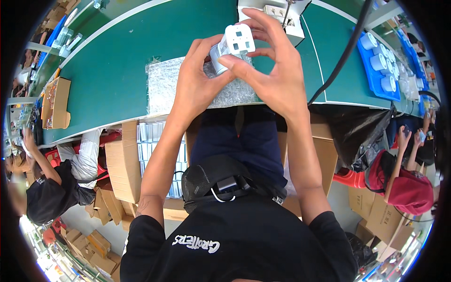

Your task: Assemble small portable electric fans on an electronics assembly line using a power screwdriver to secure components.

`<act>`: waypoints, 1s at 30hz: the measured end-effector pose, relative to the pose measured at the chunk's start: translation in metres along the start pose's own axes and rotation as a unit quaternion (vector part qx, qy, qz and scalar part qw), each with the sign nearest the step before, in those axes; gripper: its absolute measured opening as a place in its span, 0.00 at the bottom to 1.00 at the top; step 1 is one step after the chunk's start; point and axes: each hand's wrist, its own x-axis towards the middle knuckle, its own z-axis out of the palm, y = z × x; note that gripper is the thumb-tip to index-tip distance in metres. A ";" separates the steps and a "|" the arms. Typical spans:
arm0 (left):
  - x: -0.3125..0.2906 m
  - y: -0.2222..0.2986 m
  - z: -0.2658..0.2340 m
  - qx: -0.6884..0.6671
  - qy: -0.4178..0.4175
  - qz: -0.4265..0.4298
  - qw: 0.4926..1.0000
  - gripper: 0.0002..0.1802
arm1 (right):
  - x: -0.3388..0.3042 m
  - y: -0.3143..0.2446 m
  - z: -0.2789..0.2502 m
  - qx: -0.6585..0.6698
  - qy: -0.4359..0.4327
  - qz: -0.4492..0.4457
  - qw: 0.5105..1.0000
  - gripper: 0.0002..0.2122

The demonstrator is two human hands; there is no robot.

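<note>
A small white plastic block with square holes in its face [236,41] is held up over the green table [108,80]. My left hand [199,80] grips its side from the left. My right hand [272,66] holds it from the right, fingers curled over its top and thumb under its face. Beneath both hands lies a sheet of clear bubble wrap [164,84] on the table.
A white fixture [282,14] stands at the table's far edge with a black cable [343,56] beside it. A blue tray of white cylinders [380,66] lies right. An open cardboard box [56,103] sits left. Cartons [123,164] stand below the table; people sit on both sides.
</note>
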 end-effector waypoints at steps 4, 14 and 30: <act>-0.002 0.001 0.000 -0.037 0.005 -0.040 0.999 0.38 | 0.016 0.014 -0.011 -0.039 -0.104 -0.080 0.991 0.19; 0.000 0.005 -0.010 -0.005 -0.004 -0.028 1.000 0.37 | 0.013 0.020 -0.016 0.137 0.015 -0.013 0.990 0.16; -0.005 0.006 -0.013 -0.063 -0.007 -0.067 0.996 0.35 | 0.027 0.010 -0.012 0.115 0.065 -0.080 0.988 0.10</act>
